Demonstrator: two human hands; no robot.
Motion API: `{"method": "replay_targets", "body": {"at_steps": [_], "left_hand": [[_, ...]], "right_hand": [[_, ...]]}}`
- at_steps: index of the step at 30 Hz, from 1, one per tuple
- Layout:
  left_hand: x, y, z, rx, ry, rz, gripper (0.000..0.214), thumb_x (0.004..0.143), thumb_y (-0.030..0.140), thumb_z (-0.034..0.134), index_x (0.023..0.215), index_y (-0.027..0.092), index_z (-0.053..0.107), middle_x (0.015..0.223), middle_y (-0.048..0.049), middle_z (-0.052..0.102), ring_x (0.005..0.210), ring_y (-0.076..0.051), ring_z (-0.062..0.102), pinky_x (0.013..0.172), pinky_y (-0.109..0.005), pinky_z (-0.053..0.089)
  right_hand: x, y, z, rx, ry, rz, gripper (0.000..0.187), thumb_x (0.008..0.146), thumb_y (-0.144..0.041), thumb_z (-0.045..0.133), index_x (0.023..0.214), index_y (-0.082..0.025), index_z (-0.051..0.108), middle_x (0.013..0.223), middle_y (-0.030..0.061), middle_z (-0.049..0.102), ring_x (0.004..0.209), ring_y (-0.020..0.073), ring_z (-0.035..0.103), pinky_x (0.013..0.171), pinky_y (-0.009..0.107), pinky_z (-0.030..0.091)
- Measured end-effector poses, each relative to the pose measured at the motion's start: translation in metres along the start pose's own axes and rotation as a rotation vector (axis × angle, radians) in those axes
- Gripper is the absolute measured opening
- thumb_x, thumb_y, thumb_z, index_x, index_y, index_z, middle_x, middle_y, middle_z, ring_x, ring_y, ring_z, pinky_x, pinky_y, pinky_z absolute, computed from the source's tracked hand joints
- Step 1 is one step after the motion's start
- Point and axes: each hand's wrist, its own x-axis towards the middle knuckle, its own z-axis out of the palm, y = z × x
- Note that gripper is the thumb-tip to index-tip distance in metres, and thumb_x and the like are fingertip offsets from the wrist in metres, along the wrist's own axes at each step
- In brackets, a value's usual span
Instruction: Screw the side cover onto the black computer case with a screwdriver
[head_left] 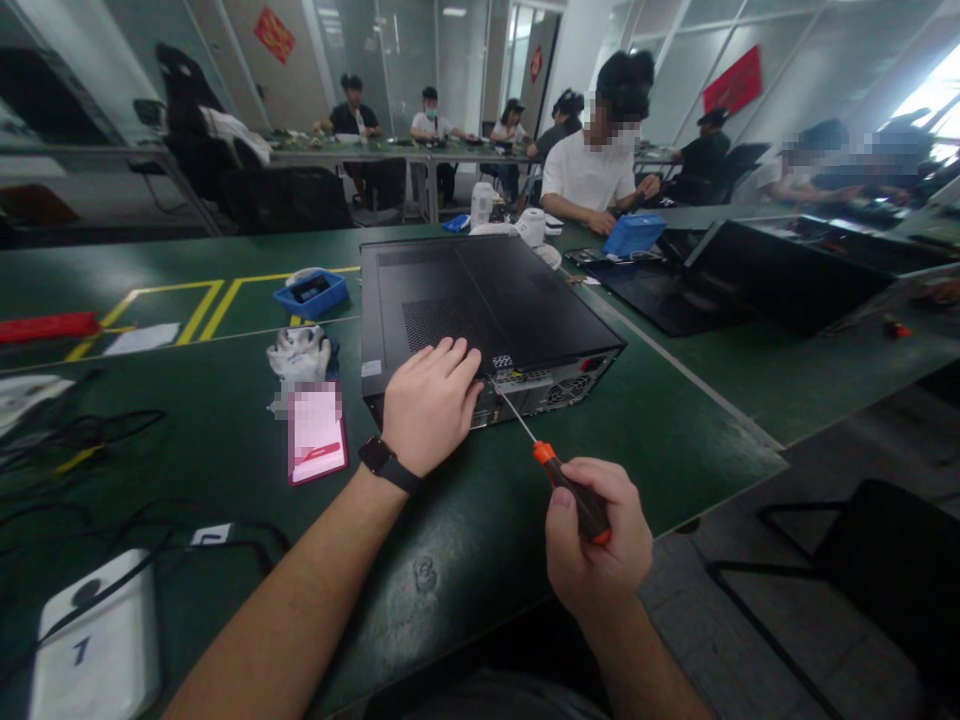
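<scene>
A black desktop computer case (480,300) lies flat on the green table (225,440), its rear panel facing me. My left hand (431,400) rests on the case's near top edge, fingers stretched flat, a black watch on the wrist. My right hand (596,550) is closed around the orange-and-black handle of a screwdriver (555,470). Its thin shaft points up-left, with the tip at the rear panel near the top edge.
A phone (316,435) and a crumpled glove (300,352) lie left of the case, a blue tray (311,292) behind them. Cables and a white box (90,640) sit at near left. Other people work at tables beyond. A black chair (862,560) stands at right.
</scene>
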Motion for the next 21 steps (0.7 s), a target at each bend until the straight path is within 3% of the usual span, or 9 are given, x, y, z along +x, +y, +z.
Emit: {"method": "replay_targets", "body": {"at_steps": [21], "left_hand": [[-0.0004,0.0005,0.0019,0.027,0.025,0.011,0.034,0.100,0.024,0.056,0.131,0.014,0.066,0.142,-0.0130,0.067,0.133,-0.030,0.063,0.114,-0.047,0.050]], "right_hand": [[-0.0034,0.0065,-0.0017,0.034,-0.018,-0.018,0.028,0.085,-0.011,0.062,0.112,-0.020,0.061,0.098,0.0056,0.067,0.087,0.0194,0.069,0.074,0.035,0.060]]}}
